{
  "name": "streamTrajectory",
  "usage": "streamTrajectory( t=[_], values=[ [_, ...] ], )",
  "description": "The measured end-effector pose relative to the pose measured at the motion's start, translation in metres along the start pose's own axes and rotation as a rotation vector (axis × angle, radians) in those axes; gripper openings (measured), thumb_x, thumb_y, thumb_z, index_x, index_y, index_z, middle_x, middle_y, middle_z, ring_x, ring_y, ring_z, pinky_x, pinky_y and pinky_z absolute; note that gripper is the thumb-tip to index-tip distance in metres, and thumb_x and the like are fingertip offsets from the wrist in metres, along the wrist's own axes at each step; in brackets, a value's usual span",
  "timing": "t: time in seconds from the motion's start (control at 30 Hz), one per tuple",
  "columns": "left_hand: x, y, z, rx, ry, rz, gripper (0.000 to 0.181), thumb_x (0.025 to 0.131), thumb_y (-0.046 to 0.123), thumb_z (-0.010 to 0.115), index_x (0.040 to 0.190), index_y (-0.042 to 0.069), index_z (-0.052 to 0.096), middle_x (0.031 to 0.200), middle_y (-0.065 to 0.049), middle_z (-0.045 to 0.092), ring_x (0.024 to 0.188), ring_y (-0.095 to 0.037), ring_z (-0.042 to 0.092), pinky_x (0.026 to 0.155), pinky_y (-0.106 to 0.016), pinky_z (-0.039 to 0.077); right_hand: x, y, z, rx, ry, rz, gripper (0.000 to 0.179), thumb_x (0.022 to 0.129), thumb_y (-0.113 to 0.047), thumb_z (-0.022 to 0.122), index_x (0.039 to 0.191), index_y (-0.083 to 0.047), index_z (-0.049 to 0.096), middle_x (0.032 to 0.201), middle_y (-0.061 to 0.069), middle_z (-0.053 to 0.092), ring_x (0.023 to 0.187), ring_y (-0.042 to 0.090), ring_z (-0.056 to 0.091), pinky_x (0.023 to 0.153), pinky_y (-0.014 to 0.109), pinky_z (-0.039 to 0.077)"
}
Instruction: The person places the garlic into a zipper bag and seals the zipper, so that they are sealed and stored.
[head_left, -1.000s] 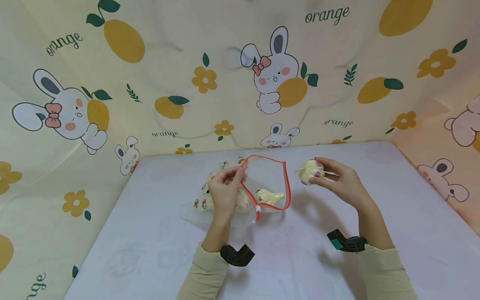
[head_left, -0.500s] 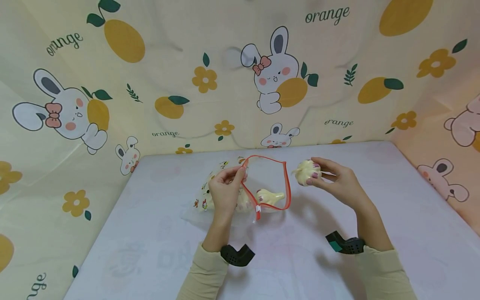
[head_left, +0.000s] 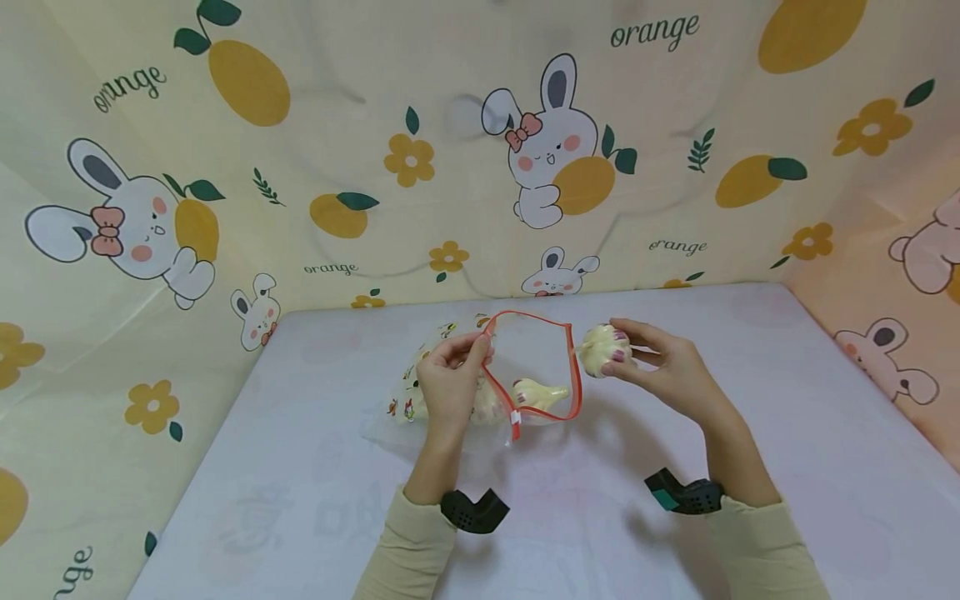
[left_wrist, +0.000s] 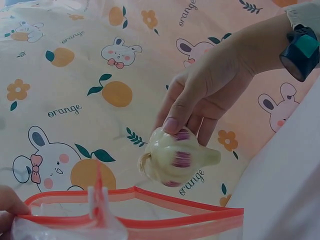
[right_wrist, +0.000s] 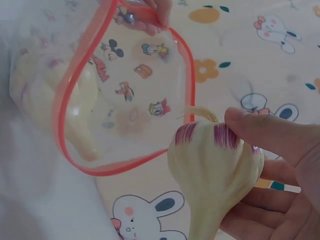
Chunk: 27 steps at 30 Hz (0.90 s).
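A clear zip bag (head_left: 575, 375) with a red-orange zip edge and cartoon prints lies on its side on the table, its mouth spread wide toward the right. My left hand (head_left: 452, 379) pinches the bag's rim at the left of the mouth. Inside the bag a pale garlic bulb (head_left: 537, 395) with purple marks shows near the opening, and more pale shapes sit deeper behind the film. Between thumb and fingers, my right hand (head_left: 667, 367) holds another garlic bulb (left_wrist: 172, 156) just right of the bag's mouth. In the right wrist view this held garlic overlaps the red edge.
A white slider (head_left: 515, 417) sits on the zip at the front of the mouth. The pale table (head_left: 300, 500) stretches to a printed rabbit-and-orange cloth (head_left: 450, 125) behind and at both sides. Black devices (head_left: 476, 511) are worn on both wrists.
My right hand has carried the garlic bulb leftward, from a short way off to right beside the bag's red edge. My left hand and the bag have stayed in place.
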<state>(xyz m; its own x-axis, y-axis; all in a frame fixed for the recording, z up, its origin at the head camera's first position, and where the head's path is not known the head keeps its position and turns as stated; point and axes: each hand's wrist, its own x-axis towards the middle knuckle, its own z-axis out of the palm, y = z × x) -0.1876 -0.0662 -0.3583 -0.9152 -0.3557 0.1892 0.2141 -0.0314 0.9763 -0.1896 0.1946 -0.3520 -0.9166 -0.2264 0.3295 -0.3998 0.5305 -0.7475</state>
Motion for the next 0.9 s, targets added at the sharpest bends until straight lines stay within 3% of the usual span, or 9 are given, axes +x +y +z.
streamTrajectory(
  t=[0.4, 0.53, 0.63, 0.9],
  values=[
    [0.001, -0.001, -0.001, 0.003, 0.001, -0.006, 0.016, 0.084, 0.013, 0.073, 0.092, -0.001, 0.074, 0.081, -0.017, 0.075, 0.063, -0.001, 0.066, 0.057, -0.011, 0.052, 0.0, -0.004, 0.007, -0.017, -0.035, 0.0, 0.058, 0.081, -0.015, 0.077, 0.133, -0.003, 0.055, 0.126, 0.021, 0.063, 0.099, -0.024, 0.046, 0.086, -0.002, 0.044],
    [0.001, -0.001, -0.001, 0.004, 0.002, -0.005, 0.016, 0.085, 0.013, 0.073, 0.093, -0.001, 0.074, 0.081, -0.017, 0.075, 0.063, -0.001, 0.066, 0.058, -0.011, 0.053, 0.0, -0.006, 0.008, -0.028, -0.04, -0.002, 0.058, 0.081, -0.015, 0.077, 0.133, -0.003, 0.055, 0.126, 0.021, 0.064, 0.099, -0.025, 0.045, 0.092, 0.019, 0.054],
    [0.001, -0.001, -0.001, 0.003, 0.003, -0.002, 0.016, 0.085, 0.012, 0.073, 0.093, -0.002, 0.074, 0.082, -0.018, 0.074, 0.063, -0.001, 0.066, 0.058, -0.011, 0.053, 0.0, -0.007, 0.01, -0.03, -0.036, -0.023, 0.058, 0.08, -0.014, 0.078, 0.132, -0.002, 0.056, 0.125, 0.021, 0.064, 0.099, -0.026, 0.045, 0.093, 0.036, 0.054],
    [0.001, -0.001, -0.001, 0.003, 0.002, 0.002, 0.015, 0.085, 0.012, 0.073, 0.092, -0.001, 0.074, 0.082, -0.019, 0.074, 0.063, -0.001, 0.066, 0.057, -0.011, 0.052, 0.0, -0.01, 0.016, -0.009, -0.018, -0.068, 0.057, 0.077, -0.011, 0.08, 0.129, -0.001, 0.058, 0.122, 0.021, 0.066, 0.101, -0.025, 0.047, 0.091, 0.034, 0.054]
  ],
)
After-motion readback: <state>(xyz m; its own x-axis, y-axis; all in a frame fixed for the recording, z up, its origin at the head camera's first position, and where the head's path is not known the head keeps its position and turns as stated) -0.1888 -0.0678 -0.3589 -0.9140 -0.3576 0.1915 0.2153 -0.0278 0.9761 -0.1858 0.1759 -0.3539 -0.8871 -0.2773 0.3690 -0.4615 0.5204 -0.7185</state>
